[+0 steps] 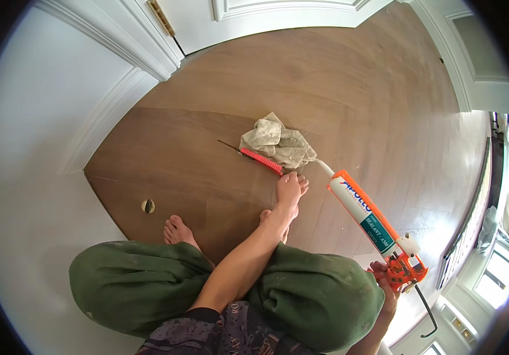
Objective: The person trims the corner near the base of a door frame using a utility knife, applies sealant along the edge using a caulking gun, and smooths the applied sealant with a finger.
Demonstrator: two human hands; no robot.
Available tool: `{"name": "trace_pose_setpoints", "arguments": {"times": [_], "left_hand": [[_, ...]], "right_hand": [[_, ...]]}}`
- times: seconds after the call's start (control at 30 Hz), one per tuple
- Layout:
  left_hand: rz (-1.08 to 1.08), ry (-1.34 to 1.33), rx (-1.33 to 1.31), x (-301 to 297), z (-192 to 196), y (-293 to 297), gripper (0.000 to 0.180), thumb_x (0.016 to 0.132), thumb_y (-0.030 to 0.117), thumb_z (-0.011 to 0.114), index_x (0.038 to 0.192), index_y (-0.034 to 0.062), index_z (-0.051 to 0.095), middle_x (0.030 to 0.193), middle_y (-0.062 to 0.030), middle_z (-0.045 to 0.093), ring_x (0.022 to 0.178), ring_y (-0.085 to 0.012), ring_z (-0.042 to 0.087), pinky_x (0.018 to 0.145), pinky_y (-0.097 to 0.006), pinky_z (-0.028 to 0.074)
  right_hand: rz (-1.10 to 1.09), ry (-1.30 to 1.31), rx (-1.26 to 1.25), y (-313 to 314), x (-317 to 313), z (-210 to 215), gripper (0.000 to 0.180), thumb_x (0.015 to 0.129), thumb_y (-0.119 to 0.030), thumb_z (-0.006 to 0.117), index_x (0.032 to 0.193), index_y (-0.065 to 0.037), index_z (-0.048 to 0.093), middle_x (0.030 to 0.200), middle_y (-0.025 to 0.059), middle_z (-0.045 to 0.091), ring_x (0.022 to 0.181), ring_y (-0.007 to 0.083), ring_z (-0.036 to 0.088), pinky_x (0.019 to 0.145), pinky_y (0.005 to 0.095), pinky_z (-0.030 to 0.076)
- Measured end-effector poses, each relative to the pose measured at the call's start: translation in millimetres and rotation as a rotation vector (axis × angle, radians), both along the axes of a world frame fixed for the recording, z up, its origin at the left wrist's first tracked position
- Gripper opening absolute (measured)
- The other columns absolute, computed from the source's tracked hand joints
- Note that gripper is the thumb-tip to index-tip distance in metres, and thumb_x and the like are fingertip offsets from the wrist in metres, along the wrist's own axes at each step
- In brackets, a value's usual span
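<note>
From the middle of my lap my left forearm reaches down to the floor. My left hand (291,186) has its fingers bent at the near end of a red-handled utility knife (261,161), apparently pinching it. A long, thin blade sticks out of the knife toward the far left. Behind the handle lies a crumpled, stained beige cloth (271,137). At the right, my right hand (385,279) is closed around the handle of an orange caulking gun (402,269). It carries a white sealant tube (358,207) with a green label; the pale nozzle (325,168) reaches the cloth's right edge.
Brown wooden floor (207,127) lies before me. My bare left foot (178,229) is beside a small round opening (148,206) in it. White panelled walls (47,195) bound the left, and a white door (266,21) stands at the far side. Windows show at lower right.
</note>
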State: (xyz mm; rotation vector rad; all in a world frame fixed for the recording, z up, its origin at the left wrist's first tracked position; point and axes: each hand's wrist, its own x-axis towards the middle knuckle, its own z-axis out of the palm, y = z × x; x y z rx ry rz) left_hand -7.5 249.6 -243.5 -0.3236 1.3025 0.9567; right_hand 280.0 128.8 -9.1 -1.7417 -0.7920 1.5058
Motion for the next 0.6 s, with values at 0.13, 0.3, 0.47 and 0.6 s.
{"name": "trace_pose_setpoints", "arguments": {"times": [0.13,0.3,0.47,0.6], "left_hand": [[0.139,-0.02,0.015,-5.4,7.7,-3.0,0.025,0.104,0.02,0.044,0.115,0.0024,0.058,0.107,-0.012,0.068,0.094,-0.0204,0.069,0.082,-0.035,0.057],[-0.092,-0.145,0.202,-16.3,45.5,12.9,0.027,0.102,0.024,0.046,0.107,0.003,0.062,0.106,-0.0124,0.068,0.095,-0.0224,0.069,0.085,-0.037,0.057],[-0.201,-0.099,0.446,-38.8,106.7,53.4,0.032,0.1,0.031,0.047,0.102,0.0036,0.062,0.097,-0.0095,0.066,0.086,-0.0219,0.069,0.083,-0.038,0.059],[-0.192,0.16,0.509,-72.7,157.4,59.6,0.029,0.097,0.034,0.051,0.099,0.0061,0.061,0.091,-0.007,0.063,0.081,-0.0212,0.067,0.081,-0.043,0.061]], "right_hand": [[0.02,0.052,0.039,-7.3,4.0,-8.5,0.037,0.089,-0.014,0.069,0.118,0.007,0.06,0.118,0.0195,0.066,0.115,0.0359,0.063,0.101,0.0579,0.05],[-0.01,0.106,0.088,-7.7,6.7,-20.3,0.043,0.089,-0.012,0.065,0.127,0.006,0.055,0.116,0.0139,0.065,0.112,0.0323,0.063,0.1,0.0542,0.051],[0.383,0.106,0.38,21.0,19.1,-50.6,0.052,0.088,-0.017,0.059,0.135,0.006,0.053,0.125,0.018,0.064,0.119,0.0323,0.061,0.106,0.0534,0.047],[0.627,-0.178,0.54,55.5,29.7,-66.5,0.049,0.087,-0.006,0.055,0.136,0.001,0.054,0.126,0.0173,0.065,0.116,0.0299,0.065,0.09,0.0369,0.052]]}}
